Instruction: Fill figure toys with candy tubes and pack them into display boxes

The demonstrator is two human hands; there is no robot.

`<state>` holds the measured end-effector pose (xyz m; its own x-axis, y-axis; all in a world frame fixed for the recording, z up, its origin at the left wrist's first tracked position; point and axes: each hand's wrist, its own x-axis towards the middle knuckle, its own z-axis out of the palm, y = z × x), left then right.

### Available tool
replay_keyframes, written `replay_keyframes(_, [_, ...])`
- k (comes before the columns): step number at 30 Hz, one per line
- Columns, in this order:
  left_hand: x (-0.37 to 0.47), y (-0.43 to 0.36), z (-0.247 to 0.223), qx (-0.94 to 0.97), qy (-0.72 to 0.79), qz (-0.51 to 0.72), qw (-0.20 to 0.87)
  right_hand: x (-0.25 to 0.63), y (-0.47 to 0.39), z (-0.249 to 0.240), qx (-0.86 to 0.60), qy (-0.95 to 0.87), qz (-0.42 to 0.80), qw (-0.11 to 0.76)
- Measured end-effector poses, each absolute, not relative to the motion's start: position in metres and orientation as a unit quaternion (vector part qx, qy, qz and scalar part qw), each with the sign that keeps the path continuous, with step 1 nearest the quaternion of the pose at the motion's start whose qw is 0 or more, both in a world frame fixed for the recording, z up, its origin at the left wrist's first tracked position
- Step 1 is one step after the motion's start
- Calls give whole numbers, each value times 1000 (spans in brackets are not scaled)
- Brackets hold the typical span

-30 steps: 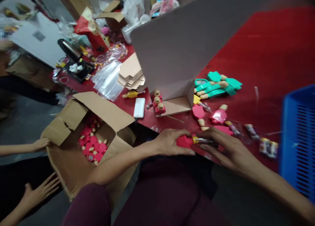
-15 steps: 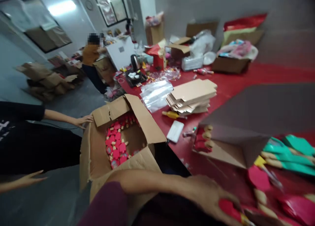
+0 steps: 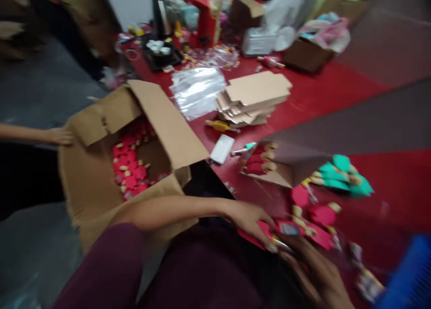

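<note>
At the red table's near edge, my left hand (image 3: 251,221) is closed round a red wrapped item (image 3: 262,232). Beside it my right hand (image 3: 316,268) is blurred by motion, its fingertips near a shiny end of that item; what it holds, if anything, is unclear. Several red pieces (image 3: 323,214) with tan parts lie just beyond the hands. Green pieces (image 3: 336,176) are farther back. An open cardboard box (image 3: 289,163) on its side holds red items (image 3: 257,161) with tan ends.
At the left, a large open carton (image 3: 90,178) holds many red pieces; another person's hand (image 3: 62,136) touches its edge. Flat cardboard (image 3: 259,91), plastic sheets (image 3: 197,91) and a white device (image 3: 222,149) lie on the table (image 3: 387,187). Something blue (image 3: 411,273) stands at the lower right.
The view has swung down and to the right. My right hand now shows more clearly beside my left. The other person's lower hand has left the view.
</note>
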<state>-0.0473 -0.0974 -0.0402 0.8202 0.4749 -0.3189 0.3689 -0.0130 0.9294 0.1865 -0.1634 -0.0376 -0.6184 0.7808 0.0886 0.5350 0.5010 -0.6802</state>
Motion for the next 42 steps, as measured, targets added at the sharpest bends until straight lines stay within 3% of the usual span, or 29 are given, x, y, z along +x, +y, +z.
replay_keyframes(3, [-57, -97, -42, 670, 312, 19, 673, 167, -161, -33, -379, -835, 336, 213])
replay_keyframes(10, [-43, -98, -33, 774, 398, -58, 489, 171, -163, -57, -410, -800, 326, 293])
replay_keyframes(14, [-32, -104, -23, 807, 401, -70, 428, 180, -161, -53, -408, -771, 379, 310])
replay_keyframes(20, [-19, -106, -20, 862, 371, -85, 335, 189, -150, -55, -470, -620, 578, 246])
replay_keyframes(24, [-17, -111, -26, 859, 372, -76, 342, 188, -151, -62, -470, -561, 660, 172])
replay_keyframes(26, [-16, -109, -36, 839, 398, -59, 367, 196, -138, -66, -472, -626, 601, 153])
replay_keyframes(28, [-12, -101, -52, 808, 446, -45, 383, 215, -108, -71, -520, -697, 462, 177])
replay_keyframes(32, [9, -77, -94, 753, 551, -53, 357, 278, -14, -84, -667, -673, 222, 228])
replay_keyframes(37, [45, -65, -130, 760, 557, -48, 332, 327, 71, -106, -639, -766, 62, -30])
replay_keyframes(42, [67, -68, -148, 783, 544, -37, 301, 330, 96, -121, -577, -810, 21, -98])
